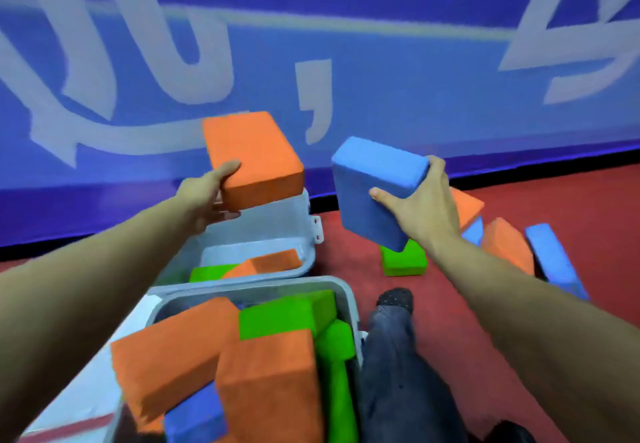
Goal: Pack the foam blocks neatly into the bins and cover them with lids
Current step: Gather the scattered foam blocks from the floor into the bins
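Both your arms reach forward over the near bin [348,307], heaped with foam blocks. Beyond it, your left hand [204,197] grips an orange block [252,158] above the far bin [298,221]; your right hand [426,207] clasps a blue block [374,186] right of that bin.

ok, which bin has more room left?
The far bin, under the orange block in the left hand: much bare wall shows. The near bin is heaped to its rim.
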`<move>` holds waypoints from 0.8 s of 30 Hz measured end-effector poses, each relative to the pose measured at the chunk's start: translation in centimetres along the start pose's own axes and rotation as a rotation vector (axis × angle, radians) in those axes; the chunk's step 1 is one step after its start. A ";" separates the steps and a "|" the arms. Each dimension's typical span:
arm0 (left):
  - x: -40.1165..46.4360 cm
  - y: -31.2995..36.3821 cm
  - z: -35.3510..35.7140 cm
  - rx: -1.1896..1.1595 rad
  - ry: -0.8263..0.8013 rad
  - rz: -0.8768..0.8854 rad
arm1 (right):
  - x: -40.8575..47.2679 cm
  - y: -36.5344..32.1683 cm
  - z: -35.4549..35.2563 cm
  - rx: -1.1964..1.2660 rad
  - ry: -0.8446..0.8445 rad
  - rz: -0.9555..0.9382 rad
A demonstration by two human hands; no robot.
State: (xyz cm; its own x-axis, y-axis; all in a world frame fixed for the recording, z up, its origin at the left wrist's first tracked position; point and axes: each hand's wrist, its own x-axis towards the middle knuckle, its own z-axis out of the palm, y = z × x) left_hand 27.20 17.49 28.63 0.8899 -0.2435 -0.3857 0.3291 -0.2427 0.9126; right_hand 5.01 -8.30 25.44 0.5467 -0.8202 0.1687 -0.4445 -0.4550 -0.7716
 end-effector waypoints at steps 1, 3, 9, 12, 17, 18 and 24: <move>1.1 -0.9 -3.1 0.004 0.037 -0.045 | -0.3 -1.2 2.5 0.015 -0.036 0.003; 3.1 -3.0 -7.9 0.013 0.123 -0.129 | -0.7 -3.0 6.9 0.036 -0.092 0.029; 7.1 -7.1 -11.7 -0.230 0.136 -0.284 | -0.7 -5.7 17.5 0.189 -0.325 0.081; 8.3 -8.6 -9.6 -0.068 0.025 -0.350 | -1.4 -5.1 19.7 0.113 -0.465 0.031; 8.4 -10.7 -2.9 0.064 -0.102 -0.306 | -2.1 -0.9 18.0 -0.108 -0.507 -0.088; 8.2 -11.0 -1.3 0.095 -0.129 -0.290 | -1.9 0.1 17.2 -0.134 -0.501 -0.074; 5.2 -10.6 10.5 0.249 -0.308 -0.121 | -0.2 7.3 8.3 -0.280 -0.459 0.019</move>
State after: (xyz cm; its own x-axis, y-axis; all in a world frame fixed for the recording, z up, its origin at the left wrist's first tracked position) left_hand 25.07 8.93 15.53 0.7011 -0.4595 -0.5452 0.3055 -0.4973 0.8120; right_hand 7.60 -8.56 14.69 0.7625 -0.6221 -0.1775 -0.5956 -0.5679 -0.5682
